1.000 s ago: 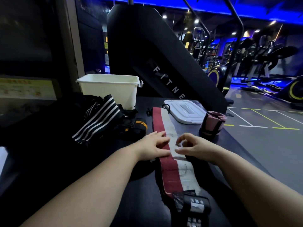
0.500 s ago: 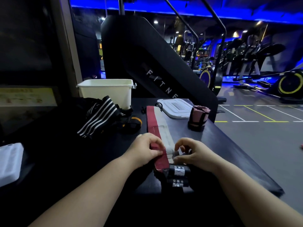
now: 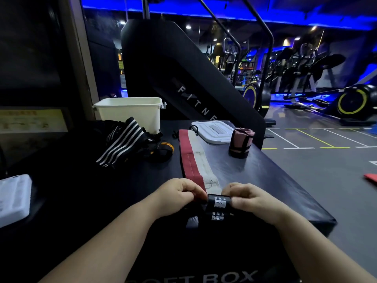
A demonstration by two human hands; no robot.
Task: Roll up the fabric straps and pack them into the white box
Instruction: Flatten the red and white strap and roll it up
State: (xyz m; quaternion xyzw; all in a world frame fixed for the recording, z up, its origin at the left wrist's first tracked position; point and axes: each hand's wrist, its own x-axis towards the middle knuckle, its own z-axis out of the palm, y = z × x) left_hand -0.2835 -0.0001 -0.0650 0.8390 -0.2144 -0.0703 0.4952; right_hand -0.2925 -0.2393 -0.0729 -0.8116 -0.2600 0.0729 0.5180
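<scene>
A strip of blue light (image 3: 173, 13) runs along the dark ceiling. The grey floor (image 3: 306, 170) carries white and yellow painted lines (image 3: 298, 148). A large black slanted exercise machine with white letters (image 3: 173, 64) stands behind the dark padded table (image 3: 255, 176). At the far right stand black exercise bikes with yellow-rimmed wheels (image 3: 350, 104).

Red-and-white strap (image 3: 193, 160) lies flat, near end rolled; open white box (image 3: 130, 113) stands behind.

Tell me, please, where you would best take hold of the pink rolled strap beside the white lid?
Probably round its lower half, where black bands cinch it. The pink rolled strap stands upright right of the white lid, so the right hand could wrap it from its open right side.
</scene>
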